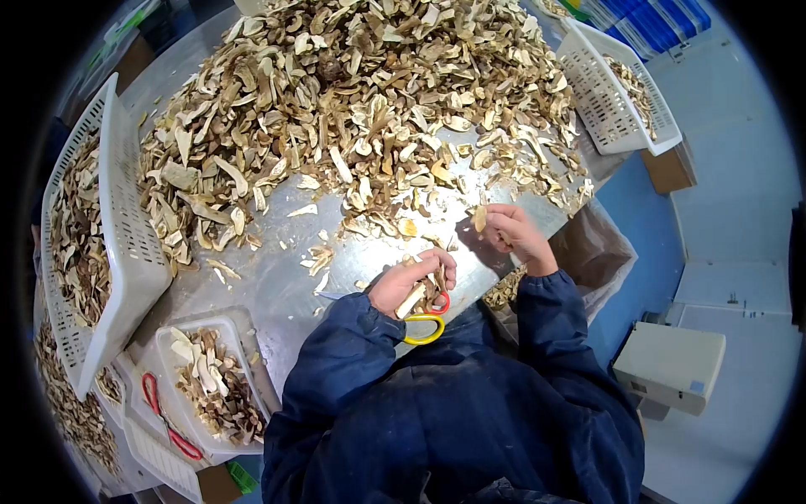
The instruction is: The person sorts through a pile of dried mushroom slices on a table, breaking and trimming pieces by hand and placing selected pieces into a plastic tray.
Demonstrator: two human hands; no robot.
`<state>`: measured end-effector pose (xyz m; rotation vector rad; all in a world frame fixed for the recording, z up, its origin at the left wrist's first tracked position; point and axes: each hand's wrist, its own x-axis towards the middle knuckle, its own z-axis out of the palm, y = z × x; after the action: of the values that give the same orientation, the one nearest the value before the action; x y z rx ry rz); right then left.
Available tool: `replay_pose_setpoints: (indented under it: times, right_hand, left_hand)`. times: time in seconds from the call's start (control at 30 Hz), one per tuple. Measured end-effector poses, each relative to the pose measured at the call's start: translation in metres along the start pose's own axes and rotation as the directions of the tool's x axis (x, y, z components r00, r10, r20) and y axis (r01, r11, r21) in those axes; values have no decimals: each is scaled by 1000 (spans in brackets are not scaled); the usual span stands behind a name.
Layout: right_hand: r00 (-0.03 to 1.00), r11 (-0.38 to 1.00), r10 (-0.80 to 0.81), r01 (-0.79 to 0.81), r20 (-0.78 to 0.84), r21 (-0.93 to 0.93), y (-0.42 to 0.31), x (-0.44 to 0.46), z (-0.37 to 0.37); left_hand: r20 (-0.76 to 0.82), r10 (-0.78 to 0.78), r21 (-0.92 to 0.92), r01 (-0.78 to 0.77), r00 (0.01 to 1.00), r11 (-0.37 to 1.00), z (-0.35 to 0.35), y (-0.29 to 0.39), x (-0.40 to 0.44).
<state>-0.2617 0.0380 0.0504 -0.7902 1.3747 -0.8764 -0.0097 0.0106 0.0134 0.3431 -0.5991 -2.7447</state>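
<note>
A broad heap of dried mushroom slices (336,92) covers the far part of the metal table (277,281). My left hand (407,284) is curled around several dried mushroom slices near the table's front edge. Scissors with one yellow and one red handle (426,330) lie beneath this hand, their blades mostly hidden by the hand and sleeve. Between the thumb and fingers of my right hand (520,238) is a single dried mushroom slice (479,218), raised above the edge of the table. Loose slices and small bits lie in front of both hands.
A white slotted basket (134,218) of slices leans at left; another basket (600,105) stands back right. Front left are a white tray (172,361) with slices and red-handled scissors (164,416). A lined box (613,256) with slices stands below the table's right edge.
</note>
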Motion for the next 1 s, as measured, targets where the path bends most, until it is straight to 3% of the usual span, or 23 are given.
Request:
replay_pose_setpoints:
  times: [0.03,0.07,0.13,0.17,0.27,0.33,0.4,0.5,0.6,0.63,0.7,0.73,0.77,0.8,0.87,0.97,1.0]
  right_hand:
    - [996,988,26,-39,-86,-147,-2,0,-6]
    - [961,906,-129,14,-244,-423,-3,0,-5]
    - [776,524,-514,-53,-365,-850,-6,2,-1]
    - [779,648,-474,-7,-411,-761,-10,4,2]
    - [793,714,-522,205,-314,-670,-14,21,38]
    - [860,702,-444,161,-250,-694,-17,37,68]
    - [842,546,-511,163,-173,-822,-15,56,87]
    - [884,350,-435,-10,-171,-937,-25,68,105]
    - [872,344,-469,34,-140,-938,-22,70,97]
    - [835,359,-544,136,-88,-923,-12,74,85]
    - [940,806,-302,163,-159,-569,-15,65,69]
    - [976,941,-169,118,-137,-318,-18,59,60]
    - [984,982,-167,171,-58,82,-18,50,54]
    - [958,860,-270,196,96,471,-9,52,43]
    - [948,780,-298,176,109,600,-4,50,37]
    - [975,837,-223,189,4,514,-16,49,48]
    - [978,907,-203,168,51,387,-19,52,52]
  left_hand:
    - [19,-27,31,26,999,999,0,1,-1]
    - [39,-33,41,32,999,999,1,0,-2]
    - [79,-45,59,40,996,997,2,0,-2]
    - [131,-69,64,61,989,996,2,3,-3]
    - [83,-62,85,55,995,995,6,1,-3]
    - [89,-73,90,65,993,994,4,0,-3]
    - [97,-72,97,63,993,993,5,2,-4]
    - [97,-49,116,38,994,993,5,1,-3]
    - [113,-59,99,48,992,994,5,2,-3]
    - [115,-57,95,46,992,994,6,3,-3]
    - [115,-51,82,42,992,996,7,4,-5]
    - [108,-53,79,45,993,996,8,4,-5]
    - [102,-57,77,49,993,996,9,4,-5]
    - [96,-61,77,54,994,996,9,4,-5]
    - [111,-65,56,59,992,997,7,3,-4]
    - [115,-73,55,67,991,996,7,4,-4]
    - [121,-72,58,65,990,996,6,3,-4]
